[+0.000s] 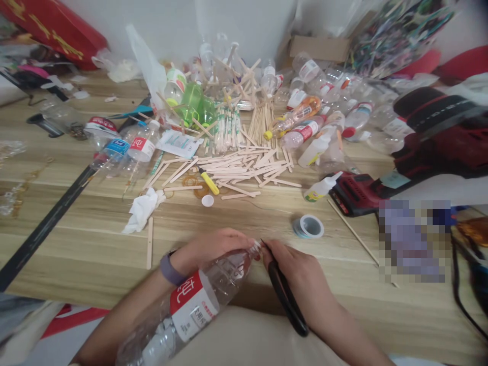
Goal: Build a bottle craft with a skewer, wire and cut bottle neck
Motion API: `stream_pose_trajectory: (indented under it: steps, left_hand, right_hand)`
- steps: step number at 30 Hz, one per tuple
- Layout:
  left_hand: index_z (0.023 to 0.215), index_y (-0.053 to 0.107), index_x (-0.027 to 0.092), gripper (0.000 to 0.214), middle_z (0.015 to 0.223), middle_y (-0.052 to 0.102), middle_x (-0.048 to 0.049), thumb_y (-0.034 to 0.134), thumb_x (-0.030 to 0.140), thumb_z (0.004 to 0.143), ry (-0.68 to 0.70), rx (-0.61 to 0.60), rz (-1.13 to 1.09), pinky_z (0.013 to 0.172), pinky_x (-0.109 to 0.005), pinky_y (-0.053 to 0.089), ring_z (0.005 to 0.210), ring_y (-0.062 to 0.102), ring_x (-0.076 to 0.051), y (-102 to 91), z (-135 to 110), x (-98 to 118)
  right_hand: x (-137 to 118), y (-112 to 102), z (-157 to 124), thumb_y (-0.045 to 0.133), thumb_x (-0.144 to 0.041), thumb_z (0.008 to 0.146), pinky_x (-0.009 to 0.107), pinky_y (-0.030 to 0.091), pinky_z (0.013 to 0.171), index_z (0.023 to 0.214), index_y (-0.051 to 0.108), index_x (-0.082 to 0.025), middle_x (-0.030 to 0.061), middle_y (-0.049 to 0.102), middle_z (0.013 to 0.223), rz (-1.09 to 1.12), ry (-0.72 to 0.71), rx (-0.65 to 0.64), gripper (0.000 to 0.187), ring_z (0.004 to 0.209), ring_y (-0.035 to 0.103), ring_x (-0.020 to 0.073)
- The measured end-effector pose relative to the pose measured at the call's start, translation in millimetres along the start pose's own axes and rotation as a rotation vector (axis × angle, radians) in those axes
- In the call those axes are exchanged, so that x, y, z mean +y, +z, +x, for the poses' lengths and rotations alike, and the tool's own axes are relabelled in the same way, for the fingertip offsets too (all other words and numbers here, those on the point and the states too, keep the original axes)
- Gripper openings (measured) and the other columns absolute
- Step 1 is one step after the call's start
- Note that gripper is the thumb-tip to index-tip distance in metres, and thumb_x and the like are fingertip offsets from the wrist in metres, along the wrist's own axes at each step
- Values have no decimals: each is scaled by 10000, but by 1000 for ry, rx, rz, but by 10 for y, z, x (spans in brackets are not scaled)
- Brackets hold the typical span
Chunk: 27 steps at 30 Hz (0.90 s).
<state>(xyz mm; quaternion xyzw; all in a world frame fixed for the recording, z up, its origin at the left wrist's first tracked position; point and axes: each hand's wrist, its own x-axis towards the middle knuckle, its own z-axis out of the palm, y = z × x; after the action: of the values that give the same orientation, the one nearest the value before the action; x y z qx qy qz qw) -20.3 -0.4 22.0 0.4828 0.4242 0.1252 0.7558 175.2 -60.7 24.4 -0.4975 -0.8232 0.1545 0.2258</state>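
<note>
A large clear plastic bottle (232,272) with a red and white label lies slanted across my lap, its neck pointing up and right to the table's near edge. My left hand (217,244) is closed around the upper part of this bottle, with the fingers at its neck. In my right hand (295,269) is a black-handled tool (284,297) that looks like pliers. The tool's dark tip is close to the bottle's mouth, where my right fingers also meet it. Whether the tip touches the bottle I cannot tell. Something whitish, partly hidden, shows through the bottle's lower part.
Wooden craft sticks (244,165) and a yellow-handled tool (209,181) lie mid-table. Several plastic bottles (305,127) crowd behind. A small spool (310,226), a glue bottle (320,188) and a red-black power tool (354,193) are to the right; crumpled tissue (143,208) is left.
</note>
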Motion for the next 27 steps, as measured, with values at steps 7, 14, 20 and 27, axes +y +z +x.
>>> stream_pose_trajectory:
  steps: [7, 14, 20, 27]
  left_hand:
    - [800, 741, 171, 326, 732, 697, -21, 589, 451, 870, 53, -88, 7, 675, -277, 433, 694, 569, -156, -60, 31, -49]
    - [788, 723, 148, 339, 724, 683, -25, 586, 446, 872, 33, -109, -20, 651, -274, 438, 676, 565, -153, -42, -10, 17]
    - [764, 691, 139, 294, 660, 634, 16, 557, 376, 878, 26, -145, -127, 616, -249, 397, 605, 513, -113, -11, -61, 57]
    - [771, 693, 137, 316, 700, 632, -7, 620, 434, 852, 86, -167, -152, 625, -249, 412, 636, 512, -121, -9, -41, 36]
  right_hand:
    - [-34, -25, 55, 368, -80, 888, 251, 334, 481, 791, 472, -234, -22, 582, 581, -51, -24, 77, 209, 466, 540, 153]
    - [-64, -53, 68, 377, -35, 808, 232, 354, 486, 782, 450, -237, -21, 578, 588, -56, -68, 124, 216, 469, 530, 142]
    - [-67, -31, 66, 368, -35, 827, 236, 364, 508, 801, 464, -236, -10, 612, 620, -63, -79, 149, 225, 510, 557, 150]
    - [-77, -33, 61, 367, -33, 839, 234, 366, 495, 801, 486, -229, -3, 617, 630, -88, -90, 201, 233, 510, 560, 145]
